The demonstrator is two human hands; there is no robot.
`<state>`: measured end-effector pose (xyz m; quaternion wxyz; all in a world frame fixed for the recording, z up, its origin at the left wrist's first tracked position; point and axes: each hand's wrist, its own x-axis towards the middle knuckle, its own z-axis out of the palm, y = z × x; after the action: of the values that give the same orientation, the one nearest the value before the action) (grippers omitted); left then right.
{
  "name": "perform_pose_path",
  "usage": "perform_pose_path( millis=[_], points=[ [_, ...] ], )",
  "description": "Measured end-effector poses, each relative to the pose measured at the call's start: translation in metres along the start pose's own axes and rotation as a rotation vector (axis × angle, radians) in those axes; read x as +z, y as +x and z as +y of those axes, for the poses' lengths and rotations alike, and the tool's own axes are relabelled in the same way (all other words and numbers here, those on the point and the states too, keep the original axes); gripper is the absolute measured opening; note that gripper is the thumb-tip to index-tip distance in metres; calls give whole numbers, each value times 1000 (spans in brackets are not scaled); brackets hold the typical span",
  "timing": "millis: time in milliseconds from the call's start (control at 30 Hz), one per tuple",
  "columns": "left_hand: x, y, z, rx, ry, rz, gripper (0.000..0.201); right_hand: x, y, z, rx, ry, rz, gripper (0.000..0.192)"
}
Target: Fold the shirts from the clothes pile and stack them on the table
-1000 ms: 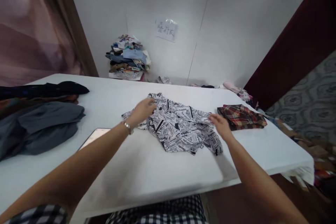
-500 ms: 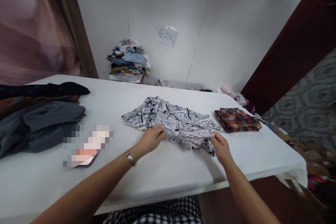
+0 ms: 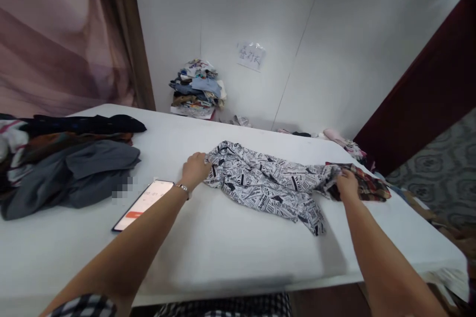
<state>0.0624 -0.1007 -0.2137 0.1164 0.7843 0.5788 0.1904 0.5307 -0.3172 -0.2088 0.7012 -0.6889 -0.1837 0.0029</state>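
Observation:
A white shirt (image 3: 267,183) with black newspaper print lies stretched sideways across the white table (image 3: 238,247), one loose part hanging toward me at lower right. My left hand (image 3: 195,171) has its fingers closed on the shirt's left end, by the collar area. At the other end my right hand (image 3: 347,184) pinches the cloth, right in front of a folded red plaid shirt (image 3: 372,185). Part of the plaid shirt is hidden behind that hand and the printed cloth.
A lit phone (image 3: 143,203) lies left of my left forearm. Dark and grey clothes (image 3: 89,168) are heaped at the left of the table. Behind the table stands a stack of folded clothes (image 3: 199,89); more clothes (image 3: 344,143) lie past the far right edge.
My left hand has moved left and away from me to the shirt's left end. The right hand has gone right, drawing the cloth out to the plaid shirt. The view has shifted.

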Motion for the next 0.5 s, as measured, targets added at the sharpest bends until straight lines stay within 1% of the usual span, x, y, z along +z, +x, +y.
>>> perform_pose_path(
  millis=[33,67,100,133,167,233,300,333,367,400,433,500],
  points=[
    [2,9,-2,-48,17,-18,43,13,2,-5,-37,-61,-26,21],
    [5,17,-4,-89,23,-37,44,31,1,-9,-86,-110,-96,25],
    [9,24,-5,-119,20,-52,45,52,-5,-13,-144,-159,-201,29],
    [13,30,-6,-143,11,-61,44,76,-14,-17,-210,-216,-342,31],
    [17,35,-7,-165,-3,-66,42,103,-26,-19,-246,-254,-507,31],
    [24,45,-9,-209,-46,-76,33,158,-54,-22,-301,-354,-773,31],
    [27,53,-10,-230,-119,-82,20,209,-82,-21,-329,-496,-955,36],
    [27,55,-10,-229,-168,-80,16,232,-94,-19,-341,-558,-1011,41],
    [25,57,-9,-222,-222,-73,18,253,-104,-18,-359,-621,-1045,46],
    [23,58,-8,-212,-278,-59,24,271,-112,-15,-381,-681,-1053,52],
    [20,58,-6,-203,-331,-39,31,286,-118,-13,-399,-738,-1047,59],
    [11,54,-2,-182,-448,4,43,308,-125,-7,-413,-826,-1036,68]
  ],
)
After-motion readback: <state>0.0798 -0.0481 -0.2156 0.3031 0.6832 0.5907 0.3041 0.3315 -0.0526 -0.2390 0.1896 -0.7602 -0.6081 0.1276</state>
